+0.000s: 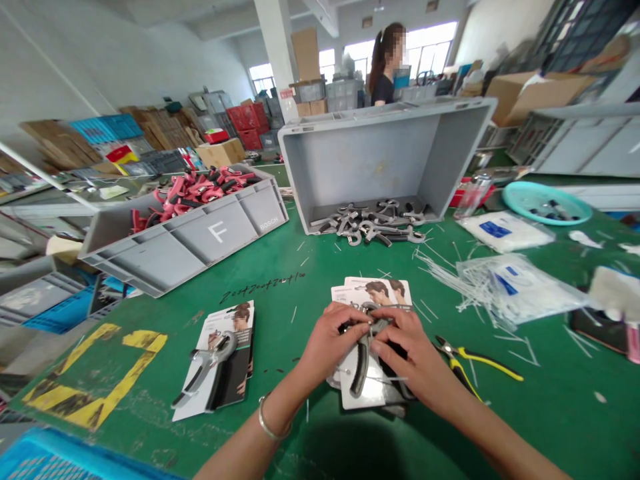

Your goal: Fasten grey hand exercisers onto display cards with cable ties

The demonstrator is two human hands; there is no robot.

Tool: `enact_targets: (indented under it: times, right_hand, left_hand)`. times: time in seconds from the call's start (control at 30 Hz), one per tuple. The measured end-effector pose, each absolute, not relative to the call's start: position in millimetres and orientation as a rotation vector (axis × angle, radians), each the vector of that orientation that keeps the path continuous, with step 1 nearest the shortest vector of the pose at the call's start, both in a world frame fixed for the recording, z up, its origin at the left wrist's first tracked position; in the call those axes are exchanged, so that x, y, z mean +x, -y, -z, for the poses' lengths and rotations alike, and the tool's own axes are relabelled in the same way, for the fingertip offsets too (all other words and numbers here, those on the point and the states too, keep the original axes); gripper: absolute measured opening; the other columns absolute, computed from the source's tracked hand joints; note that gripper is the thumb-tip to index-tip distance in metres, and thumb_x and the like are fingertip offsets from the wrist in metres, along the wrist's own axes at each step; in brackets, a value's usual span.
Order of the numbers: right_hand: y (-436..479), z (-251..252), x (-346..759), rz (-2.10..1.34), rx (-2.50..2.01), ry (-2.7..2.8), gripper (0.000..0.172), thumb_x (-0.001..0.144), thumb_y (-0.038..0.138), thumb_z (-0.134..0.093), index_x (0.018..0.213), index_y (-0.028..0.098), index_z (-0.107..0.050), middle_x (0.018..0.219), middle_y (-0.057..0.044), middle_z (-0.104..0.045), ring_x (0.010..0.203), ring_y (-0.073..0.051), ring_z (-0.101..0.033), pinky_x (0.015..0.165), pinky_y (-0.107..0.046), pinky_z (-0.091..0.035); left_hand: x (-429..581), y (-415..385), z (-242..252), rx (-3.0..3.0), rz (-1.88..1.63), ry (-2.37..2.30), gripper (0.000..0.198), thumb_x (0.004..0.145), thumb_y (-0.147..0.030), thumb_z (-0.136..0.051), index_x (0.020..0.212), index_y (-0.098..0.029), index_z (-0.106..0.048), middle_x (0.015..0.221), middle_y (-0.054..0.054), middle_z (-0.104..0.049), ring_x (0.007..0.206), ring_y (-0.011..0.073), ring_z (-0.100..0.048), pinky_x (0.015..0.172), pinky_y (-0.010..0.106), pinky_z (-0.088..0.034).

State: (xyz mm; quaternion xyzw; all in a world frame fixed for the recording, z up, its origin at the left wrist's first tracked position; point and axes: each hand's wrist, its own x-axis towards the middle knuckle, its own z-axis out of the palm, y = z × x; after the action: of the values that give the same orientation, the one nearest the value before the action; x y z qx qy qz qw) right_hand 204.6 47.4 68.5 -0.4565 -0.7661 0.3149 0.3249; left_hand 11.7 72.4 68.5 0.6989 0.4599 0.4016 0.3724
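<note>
Both of my hands meet over a grey-and-black plier-like hand tool [359, 372] lying on printed backing cards [365, 393]. My left hand [327, 340] is closed, its fingers pinching the tool near the head. From the other side, my right hand [413, 343] closes over the tool, fingertips against the left ones. The fingers hide the head and whatever small part lies between them. A thin white cable tie [395, 379] shows below the right hand. Yellow-handled cutting pliers [475, 360] lie right of it. At left, a similar tool [210, 360] rests on another card stack [239, 360].
A grey crate [215, 233] of red-and-black tools stands back left. Another crate [370, 157] lies on its side with grey tools [373, 223] spilling out. Loose cable ties [460, 287], plastic bags [523, 287] and a turquoise tray [547, 203] are at right. A person [384, 67] is behind.
</note>
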Motion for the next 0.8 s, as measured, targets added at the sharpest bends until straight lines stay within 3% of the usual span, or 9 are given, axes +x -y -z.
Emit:
enact_targets:
  times: [0.4,0.63,0.8]
  right_hand:
    - [-50,-64,205,-0.819,-1.190,1.986,0.017,0.096,0.030,-0.055,0.085,0.024,-0.065,0.124,-0.005,-0.054,0.122,-0.025,-0.044,0.105,-0.046,-0.035]
    - [-55,-63,200,-0.784,-1.203,1.974,0.016,0.096,0.027,-0.055,0.084,0.024,-0.064,0.117,-0.005,-0.058,0.117,-0.024,-0.048,0.103,-0.043,-0.037]
    - [-51,-64,203,-0.826,-1.112,2.097,0.011,0.097,0.025,-0.055,0.104,0.026,-0.062,0.127,-0.004,-0.055,0.124,-0.022,-0.045,0.108,-0.043,-0.033]
  left_hand:
    - [9,-72,-70,1.844,-1.025,-1.102,0.010,0.087,-0.017,-0.068,0.092,-0.022,-0.075,0.093,0.001,-0.074,0.096,0.0182,-0.061,0.094,0.033,-0.040]
    - [5,-76,-74,1.789,-0.947,-1.095,0.013,0.091,-0.028,-0.063,0.086,-0.020,-0.073,0.089,0.002,-0.072,0.093,0.0185,-0.061,0.090,0.032,-0.041]
    - [11,-75,-85,1.898,-0.877,-1.197,0.007,0.086,-0.021,-0.067,0.080,-0.020,-0.069,0.084,0.001,-0.069,0.089,0.0183,-0.058,0.087,0.032,-0.039]
